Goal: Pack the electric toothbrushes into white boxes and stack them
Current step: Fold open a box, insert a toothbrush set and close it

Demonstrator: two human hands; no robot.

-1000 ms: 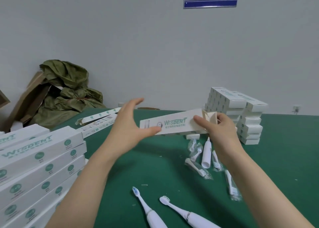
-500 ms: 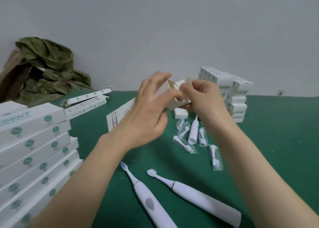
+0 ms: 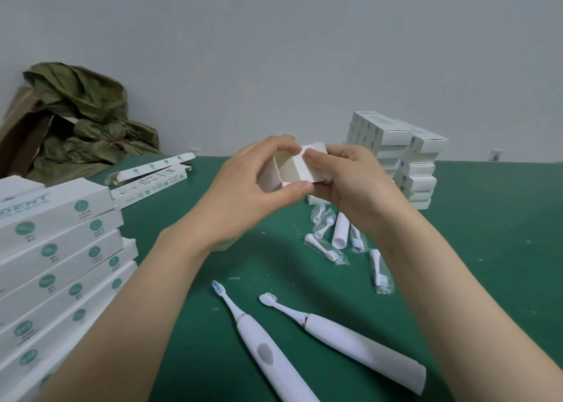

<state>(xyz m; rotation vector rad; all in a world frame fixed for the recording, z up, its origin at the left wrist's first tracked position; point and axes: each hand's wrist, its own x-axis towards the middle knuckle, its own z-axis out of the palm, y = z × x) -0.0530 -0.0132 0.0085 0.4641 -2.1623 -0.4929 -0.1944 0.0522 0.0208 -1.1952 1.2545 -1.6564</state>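
Observation:
I hold a white box (image 3: 292, 173) up over the green table (image 3: 487, 249), its open end turned toward me so the empty inside shows. My left hand (image 3: 253, 188) grips the box from the left, thumb under the open end. My right hand (image 3: 350, 179) pinches the end flap from the right. Two white electric toothbrushes lie near me on the table: one with a grey button (image 3: 259, 343) and another (image 3: 350, 337) to its right. A tall stack of packed white boxes (image 3: 54, 264) stands at my left.
Several bagged brush heads (image 3: 323, 246) and a white handle (image 3: 341, 231) lie below my hands. A second stack of white boxes (image 3: 405, 158) stands at the back right. Flat unfolded boxes (image 3: 152, 176) and a green sack (image 3: 85, 121) on cardboard lie at the back left.
The box was turned from lying sideways to pointing its open end at me. Both hands moved together onto that end, and my view dropped toward the table.

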